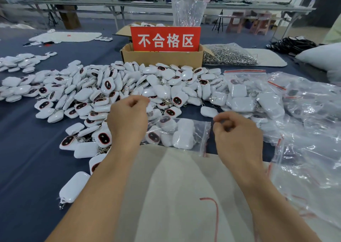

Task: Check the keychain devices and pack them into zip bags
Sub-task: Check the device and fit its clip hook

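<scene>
Pale mat [175, 186] lies at the tabletop's [27, 149] near edge. Beyond it, left hand [129, 118] and right hand [238, 133] flank a filled zip bag [184, 133]. Right fingers curl together, holding nothing visible; whether the curled left fingers grip anything cannot be told. Keychain devices [129, 79] are heaped mid-tabletop.

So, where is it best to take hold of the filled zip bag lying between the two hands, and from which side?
Probably pinch the red zip strip at the right end of the zip bag, coming from the right. That edge lies flat and empty, while the keychain devices bulge the rest.
</scene>
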The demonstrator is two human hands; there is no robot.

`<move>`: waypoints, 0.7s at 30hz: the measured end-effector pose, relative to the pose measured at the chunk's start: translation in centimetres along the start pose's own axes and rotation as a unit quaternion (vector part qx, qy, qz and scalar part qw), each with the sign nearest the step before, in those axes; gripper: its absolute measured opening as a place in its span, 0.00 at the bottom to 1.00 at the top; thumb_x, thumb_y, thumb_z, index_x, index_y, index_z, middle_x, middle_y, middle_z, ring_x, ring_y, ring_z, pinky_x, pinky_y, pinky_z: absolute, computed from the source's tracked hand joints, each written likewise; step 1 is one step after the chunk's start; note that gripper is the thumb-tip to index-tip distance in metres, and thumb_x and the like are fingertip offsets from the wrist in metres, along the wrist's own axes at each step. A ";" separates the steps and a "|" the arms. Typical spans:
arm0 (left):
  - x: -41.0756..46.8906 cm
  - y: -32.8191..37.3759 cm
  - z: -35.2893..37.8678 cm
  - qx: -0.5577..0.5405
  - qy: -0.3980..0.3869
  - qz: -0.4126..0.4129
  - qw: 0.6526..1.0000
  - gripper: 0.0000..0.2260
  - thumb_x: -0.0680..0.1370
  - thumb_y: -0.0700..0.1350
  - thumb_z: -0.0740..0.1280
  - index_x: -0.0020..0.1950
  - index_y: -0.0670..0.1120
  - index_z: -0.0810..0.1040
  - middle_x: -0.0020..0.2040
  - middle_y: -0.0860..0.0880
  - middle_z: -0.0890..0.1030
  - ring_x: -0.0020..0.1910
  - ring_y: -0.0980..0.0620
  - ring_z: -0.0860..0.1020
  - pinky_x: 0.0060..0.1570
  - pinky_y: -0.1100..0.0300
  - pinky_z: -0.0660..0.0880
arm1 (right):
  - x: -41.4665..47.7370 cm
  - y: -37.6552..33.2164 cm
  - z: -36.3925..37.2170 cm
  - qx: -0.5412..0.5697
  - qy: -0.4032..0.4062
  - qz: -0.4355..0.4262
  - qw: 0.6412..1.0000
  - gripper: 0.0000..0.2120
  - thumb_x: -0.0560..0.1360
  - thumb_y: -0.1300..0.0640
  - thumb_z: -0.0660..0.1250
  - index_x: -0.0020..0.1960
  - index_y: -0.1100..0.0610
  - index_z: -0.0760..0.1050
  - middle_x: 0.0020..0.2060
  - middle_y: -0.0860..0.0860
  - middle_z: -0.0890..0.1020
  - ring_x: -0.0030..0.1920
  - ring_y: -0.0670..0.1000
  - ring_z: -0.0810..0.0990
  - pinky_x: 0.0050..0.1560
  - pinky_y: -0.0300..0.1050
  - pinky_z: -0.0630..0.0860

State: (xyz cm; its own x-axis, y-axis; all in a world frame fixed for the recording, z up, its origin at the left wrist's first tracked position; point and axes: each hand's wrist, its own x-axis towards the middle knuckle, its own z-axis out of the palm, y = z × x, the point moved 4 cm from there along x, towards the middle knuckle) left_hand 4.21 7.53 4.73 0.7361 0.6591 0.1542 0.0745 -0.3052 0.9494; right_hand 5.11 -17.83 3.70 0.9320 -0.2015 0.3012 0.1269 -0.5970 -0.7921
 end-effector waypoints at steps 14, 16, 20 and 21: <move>-0.7 -1.2 3.1 0.173 -0.216 0.133 0.952 0.26 0.77 0.33 0.65 0.67 0.59 0.80 0.50 0.65 0.81 0.41 0.64 0.76 0.38 0.71 0.75 | -1.6 -0.4 3.4 -0.052 -0.235 -0.042 0.970 0.13 0.74 0.44 0.72 0.54 0.40 0.70 0.44 0.41 0.80 0.46 0.39 0.78 0.43 0.42 0.74; -0.8 -1.2 3.0 0.216 -0.218 0.159 0.938 0.25 0.79 0.39 0.68 0.72 0.61 0.74 0.53 0.65 0.80 0.44 0.69 0.76 0.42 0.74 0.70 | -1.4 -0.3 3.2 -0.053 -0.232 -0.034 0.971 0.12 0.73 0.43 0.72 0.48 0.44 0.70 0.39 0.42 0.80 0.43 0.39 0.76 0.37 0.41 0.69; -0.6 -1.0 2.6 0.231 -0.207 0.152 0.938 0.31 0.78 0.44 0.72 0.79 0.57 0.66 0.64 0.57 0.79 0.49 0.58 0.80 0.56 0.55 0.77 | -1.3 -0.3 3.0 -0.037 -0.248 -0.024 0.968 0.11 0.72 0.41 0.73 0.45 0.46 0.75 0.45 0.42 0.79 0.49 0.34 0.75 0.42 0.28 0.68; -0.7 -1.0 2.5 0.230 -0.202 0.148 0.940 0.31 0.78 0.45 0.73 0.78 0.56 0.65 0.64 0.57 0.79 0.49 0.55 0.81 0.57 0.51 0.77 | -1.3 -0.4 2.9 -0.037 -0.248 -0.026 0.968 0.11 0.72 0.41 0.73 0.46 0.46 0.76 0.46 0.42 0.78 0.52 0.31 0.73 0.45 0.24 0.66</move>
State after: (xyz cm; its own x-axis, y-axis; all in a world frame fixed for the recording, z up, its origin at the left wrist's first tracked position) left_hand 5.33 5.67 2.99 0.9591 0.2116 0.1881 0.0408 -0.7608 0.6477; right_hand 4.82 -15.07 2.03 0.9756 0.2171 0.0339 0.1711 -0.6534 -0.7374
